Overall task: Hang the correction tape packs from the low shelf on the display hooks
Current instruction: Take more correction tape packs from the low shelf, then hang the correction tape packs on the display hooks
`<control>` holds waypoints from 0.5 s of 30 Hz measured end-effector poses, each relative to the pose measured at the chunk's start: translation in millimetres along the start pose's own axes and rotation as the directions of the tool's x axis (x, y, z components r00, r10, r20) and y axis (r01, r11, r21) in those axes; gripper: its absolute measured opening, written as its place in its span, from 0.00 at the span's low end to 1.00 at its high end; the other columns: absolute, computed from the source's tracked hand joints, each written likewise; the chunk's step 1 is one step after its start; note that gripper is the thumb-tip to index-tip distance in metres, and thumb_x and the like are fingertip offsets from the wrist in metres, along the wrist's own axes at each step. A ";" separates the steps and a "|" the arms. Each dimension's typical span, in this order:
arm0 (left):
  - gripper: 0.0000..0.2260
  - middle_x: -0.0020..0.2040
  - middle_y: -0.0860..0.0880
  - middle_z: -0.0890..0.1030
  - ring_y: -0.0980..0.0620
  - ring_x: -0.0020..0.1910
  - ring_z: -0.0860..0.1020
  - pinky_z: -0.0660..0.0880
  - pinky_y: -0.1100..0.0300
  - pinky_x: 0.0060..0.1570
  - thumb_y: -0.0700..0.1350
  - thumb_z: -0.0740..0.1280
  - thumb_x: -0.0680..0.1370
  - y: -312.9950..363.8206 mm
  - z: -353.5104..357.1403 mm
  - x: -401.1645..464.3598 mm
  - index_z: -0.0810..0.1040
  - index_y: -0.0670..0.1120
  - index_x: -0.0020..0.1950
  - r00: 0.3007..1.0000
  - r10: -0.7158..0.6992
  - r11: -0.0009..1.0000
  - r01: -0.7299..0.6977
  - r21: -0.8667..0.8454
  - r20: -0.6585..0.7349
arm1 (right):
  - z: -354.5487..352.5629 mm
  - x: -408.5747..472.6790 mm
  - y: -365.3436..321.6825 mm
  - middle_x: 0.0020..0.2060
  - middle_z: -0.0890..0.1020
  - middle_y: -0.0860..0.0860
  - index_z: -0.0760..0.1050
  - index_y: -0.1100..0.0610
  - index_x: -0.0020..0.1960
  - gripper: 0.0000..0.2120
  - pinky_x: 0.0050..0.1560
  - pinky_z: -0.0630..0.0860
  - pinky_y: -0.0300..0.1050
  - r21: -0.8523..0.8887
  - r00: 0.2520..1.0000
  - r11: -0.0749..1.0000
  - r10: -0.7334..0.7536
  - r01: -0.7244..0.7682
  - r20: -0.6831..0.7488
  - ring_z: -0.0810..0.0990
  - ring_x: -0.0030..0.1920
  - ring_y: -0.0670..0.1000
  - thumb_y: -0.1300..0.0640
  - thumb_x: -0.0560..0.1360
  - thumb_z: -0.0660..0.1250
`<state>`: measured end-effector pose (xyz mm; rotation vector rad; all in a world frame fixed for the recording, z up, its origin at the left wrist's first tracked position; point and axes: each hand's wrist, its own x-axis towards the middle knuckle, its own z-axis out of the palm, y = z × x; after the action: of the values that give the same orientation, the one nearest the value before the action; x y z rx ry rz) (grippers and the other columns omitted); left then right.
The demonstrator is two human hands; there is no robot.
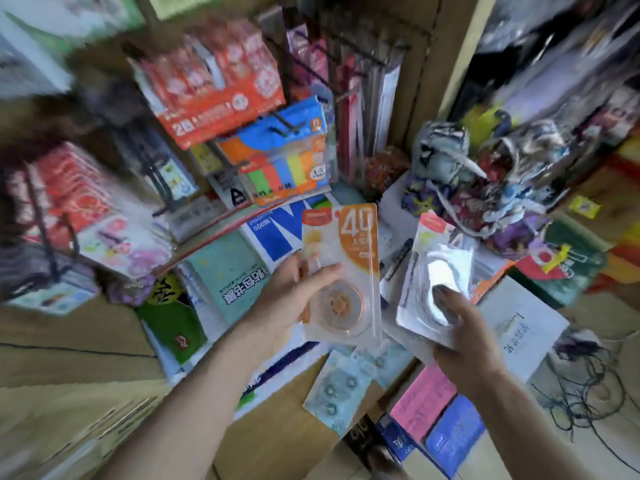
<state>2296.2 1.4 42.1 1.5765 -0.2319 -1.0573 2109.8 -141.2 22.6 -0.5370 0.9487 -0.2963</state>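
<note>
**Two correction tape packs in hand below the hook display**

Item 1: orange-and-clear blister pack of correction tape, marked "40", held upright by the left hand, thumb across the front over the round tape wheel, fingers behind.

Item 2: clear blister pack with a pale green header, tilted and glare-washed, gripped at its lower edge by the right hand, thumb on the plastic bubble.

Item 3: pale blue packs with ring shapes, lying flat on the low shelf just under both hands.

Surroundings: black wire display hooks above, loaded with a red-orange "2B" carton and a blue pack of coloured sticky notes. To the right, patterned fabric pouches crowd near the second pack. Teal booklet, pink and blue boxes and tangled black cables lie below.

Room: narrow gap between the two packs; the frame's edges are motion-blurred.
</note>
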 end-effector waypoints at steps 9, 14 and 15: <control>0.21 0.48 0.51 0.88 0.50 0.53 0.85 0.78 0.52 0.57 0.47 0.78 0.66 188.8 -1.8 -105.0 0.80 0.47 0.57 0.933 0.358 0.934 -0.358 0.013 -0.041 | 131.1 -110.4 -119.8 0.29 0.85 0.45 0.85 0.51 0.28 0.28 0.32 0.81 0.41 -0.050 0.883 0.958 -0.238 0.281 0.404 0.86 0.32 0.47 0.62 0.81 0.58; 0.14 0.47 0.55 0.88 0.58 0.48 0.86 0.80 0.66 0.44 0.39 0.72 0.74 267.7 -4.7 -169.7 0.79 0.50 0.57 0.788 0.608 0.794 -0.606 0.053 -0.095 | 170.2 -163.7 -167.7 0.47 0.88 0.56 0.88 0.53 0.43 0.08 0.44 0.87 0.54 -0.009 0.795 0.917 -0.342 0.400 0.501 0.89 0.45 0.55 0.55 0.73 0.70; 0.14 0.48 0.55 0.88 0.57 0.48 0.86 0.81 0.63 0.47 0.40 0.72 0.74 282.5 -4.5 -182.3 0.79 0.51 0.57 0.755 0.644 0.764 -0.642 0.059 -0.121 | 177.7 -173.8 -177.0 0.57 0.86 0.59 0.87 0.54 0.50 0.12 0.55 0.84 0.64 0.013 0.787 0.907 -0.372 0.421 0.493 0.87 0.55 0.60 0.52 0.67 0.75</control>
<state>2304.7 34.7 376.6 1.4079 -0.6430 -0.3999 2159.3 -153.4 323.5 -0.8604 0.3483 -0.4697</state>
